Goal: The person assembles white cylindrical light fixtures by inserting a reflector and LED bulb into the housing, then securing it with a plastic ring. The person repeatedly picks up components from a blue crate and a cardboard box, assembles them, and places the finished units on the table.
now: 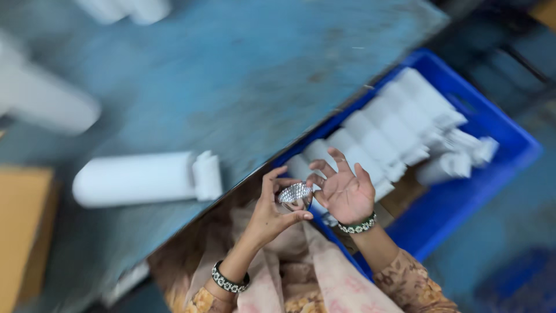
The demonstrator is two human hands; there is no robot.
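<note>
blue table (pixel 243 75); blue crate (pixel 498 168) holds white cylinders (pixel 394 124); left hand (pixel 272 211) pinches mesh disc (pixel 294 192), right hand (pixel 346 191) open.

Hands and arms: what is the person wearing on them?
Both hands are bare, no gloves. The left hand has a dark beaded bracelet with pale studs at the wrist; the right hand a similar green-and-white bracelet. Orange floral-patterned sleeves cover the forearms.

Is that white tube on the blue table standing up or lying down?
Lying down: the white tube rests lengthwise on the blue table.
</note>
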